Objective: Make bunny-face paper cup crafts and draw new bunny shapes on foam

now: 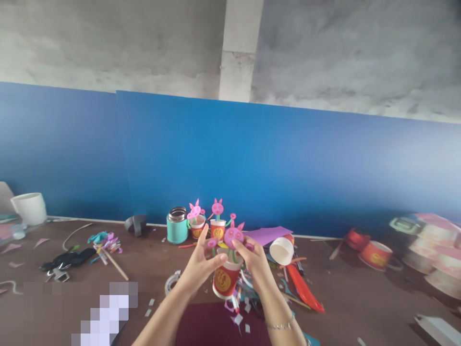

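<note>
Below a smooth blue panel [201, 158], on a scrap-strewn table [342, 302] with room toward its right, the left hand [196, 266] is held half-open beside a tapered red paper cup [224, 282], over which a flat, pointed-eared pink face [229, 236] is pinched by the right hand [258, 266].

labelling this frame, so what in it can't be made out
In the head view:
- Fingertips of the right hand behind the pink animal head: hidden by that head.
- Lower left: whatever the pixelated patch covers.
- Pink-and-white stack: blurred, cut off by the right edge.
- Gold print on the red cup: too small to read.
</note>
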